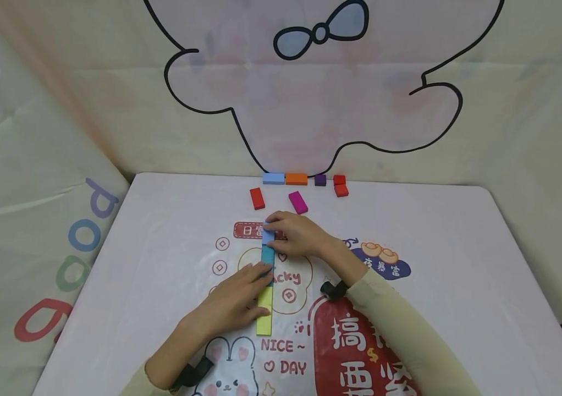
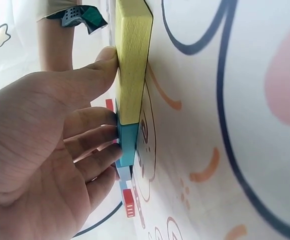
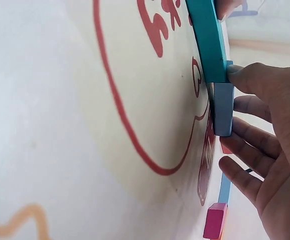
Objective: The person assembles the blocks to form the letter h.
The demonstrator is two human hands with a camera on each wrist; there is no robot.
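Three flat blocks lie end to end in a line on the printed table cloth (image 1: 162,231): a light blue block (image 1: 268,236) farthest from me, a teal block (image 1: 267,257), then a yellow block (image 1: 264,318). My right hand (image 1: 272,228) pinches the light blue block (image 3: 223,111) between thumb and fingers, against the end of the teal block (image 3: 207,40). My left hand (image 1: 261,280) lies over the line with straight fingers. Its thumb presses the yellow block (image 2: 132,60) and its fingers touch the teal block (image 2: 126,145).
At the table's far edge stand another light blue block (image 1: 273,178), an orange block (image 1: 296,179), a purple block (image 1: 320,180) and two red blocks (image 1: 340,185). A red block (image 1: 257,198) and a magenta block (image 1: 298,202) lie nearer. Cloth walls enclose the table.
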